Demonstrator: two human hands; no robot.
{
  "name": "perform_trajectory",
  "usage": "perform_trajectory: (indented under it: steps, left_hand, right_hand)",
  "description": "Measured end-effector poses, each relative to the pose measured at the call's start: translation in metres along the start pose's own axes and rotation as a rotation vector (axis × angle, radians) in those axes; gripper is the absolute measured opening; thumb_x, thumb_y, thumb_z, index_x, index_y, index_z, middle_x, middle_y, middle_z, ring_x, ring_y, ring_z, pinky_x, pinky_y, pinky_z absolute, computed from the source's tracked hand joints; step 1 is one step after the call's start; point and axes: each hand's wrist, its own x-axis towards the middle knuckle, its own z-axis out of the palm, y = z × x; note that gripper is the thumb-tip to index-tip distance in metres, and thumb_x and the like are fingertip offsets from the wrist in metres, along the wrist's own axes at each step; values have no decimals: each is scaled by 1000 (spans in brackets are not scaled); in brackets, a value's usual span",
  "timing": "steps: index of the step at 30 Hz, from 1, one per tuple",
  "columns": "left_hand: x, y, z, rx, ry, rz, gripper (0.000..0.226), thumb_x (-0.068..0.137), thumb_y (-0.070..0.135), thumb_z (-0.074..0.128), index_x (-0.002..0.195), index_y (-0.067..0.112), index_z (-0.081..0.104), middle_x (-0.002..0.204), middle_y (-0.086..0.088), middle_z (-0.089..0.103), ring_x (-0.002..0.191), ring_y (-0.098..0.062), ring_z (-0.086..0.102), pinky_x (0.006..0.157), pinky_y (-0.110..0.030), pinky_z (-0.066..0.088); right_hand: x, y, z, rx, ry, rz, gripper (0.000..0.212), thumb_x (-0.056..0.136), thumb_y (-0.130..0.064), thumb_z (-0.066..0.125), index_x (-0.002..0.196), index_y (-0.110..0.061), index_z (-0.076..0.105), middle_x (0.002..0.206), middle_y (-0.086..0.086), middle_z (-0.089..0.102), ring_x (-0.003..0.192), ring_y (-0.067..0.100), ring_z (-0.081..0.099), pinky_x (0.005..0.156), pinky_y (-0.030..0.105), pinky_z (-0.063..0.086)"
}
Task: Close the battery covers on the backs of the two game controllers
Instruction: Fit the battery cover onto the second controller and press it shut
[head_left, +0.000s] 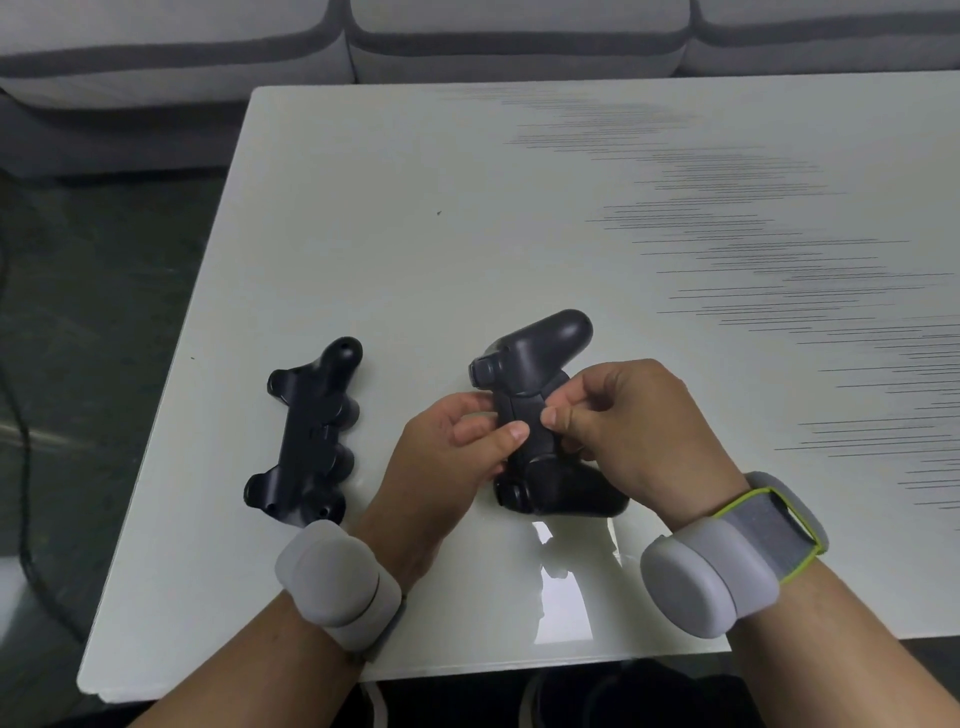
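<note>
Both hands grip 1 controller (540, 415), left hand (447, 452) and right hand (639, 426) pinching its battery cover (524, 410), unfinished; the other controller (306, 436) lies beyond the left hand, cover state unclear

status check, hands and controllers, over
Left hand and right hand both on the held controller, thumbs pressing its back cover. Second controller face down on the table, untouched. Nothing in the way.
</note>
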Motion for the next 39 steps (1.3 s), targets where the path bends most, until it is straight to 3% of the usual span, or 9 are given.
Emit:
perform_trajectory:
  steps: [4, 7, 10, 18, 20, 24, 28, 35, 39]
  left_hand:
    - [1, 0, -1, 24, -12, 15, 23, 87, 11, 71, 110, 15, 70, 95, -2, 81, 89, -18, 76, 77, -30, 59]
    - [1, 0, 2, -17, -14, -5, 20, 87, 11, 71, 106, 16, 70, 89, 2, 81, 86, -15, 76, 76, -28, 59]
    - [2, -1, 3, -55, -20, -29, 21, 87, 11, 72, 108, 14, 70, 95, -4, 81, 90, -19, 75, 84, -34, 59]
    - [1, -3, 2, -99, -17, -37, 25, 89, 10, 69, 114, 9, 67, 104, -14, 79, 101, -35, 74, 92, -45, 58]
    - [0, -2, 3, -122, -16, -44, 25, 90, 9, 68, 115, 8, 66, 105, -15, 79, 100, -35, 74, 89, -42, 60]
    - [-1, 0, 3, -135, -43, -45, 25, 92, 5, 64, 116, 10, 68, 104, -9, 80, 87, -18, 77, 75, -28, 62]
    - [-2, 2, 3, -150, -89, -45, 28, 93, 5, 62, 120, 7, 70, 111, -12, 78, 101, -24, 75, 84, -32, 61]
    - [-3, 4, 2, -188, -136, -36, 23, 93, 2, 61, 111, 12, 69, 100, -5, 80, 86, -16, 76, 73, -25, 60]
    - [-4, 5, 3, -193, -150, -32, 26, 94, 3, 60, 119, 9, 66, 110, -13, 78, 92, -20, 75, 79, -28, 61]
  right_hand:
    - [1, 1, -1, 3, -45, -4, 11, 80, -16, 71, 70, -17, 71, 54, -4, 63, 47, 7, 56, 58, 20, 45]
    - [2, 2, -3, 6, -58, -5, 14, 82, -16, 69, 69, -17, 69, 55, -4, 62, 51, 9, 58, 62, 24, 51]
    - [2, 2, -5, 33, -58, 1, 12, 83, -15, 68, 71, -16, 69, 57, -3, 64, 56, 14, 61, 70, 32, 56]
    - [1, 1, -6, 41, -86, 16, 13, 84, -15, 66, 72, -14, 69, 58, -1, 64, 55, 14, 61, 69, 31, 56]
    - [1, 1, -7, 35, -102, 15, 15, 85, -15, 65, 70, -16, 67, 57, -2, 63, 55, 13, 60, 68, 30, 54]
    - [2, 2, -9, -8, -107, 4, 19, 85, -16, 65, 67, -20, 64, 56, -4, 61, 52, 10, 55, 60, 23, 45]
    - [2, 3, -6, -37, -63, -14, 15, 81, -19, 69, 67, -21, 66, 59, -4, 62, 55, 10, 55, 59, 22, 40]
    - [3, 1, -4, -45, -20, -46, 8, 78, -19, 70, 71, -17, 71, 61, -4, 64, 60, 14, 60, 69, 29, 51]
    - [2, 1, -2, -42, 1, -28, 6, 76, -18, 73, 70, -16, 71, 60, -4, 65, 57, 13, 61, 65, 27, 50]
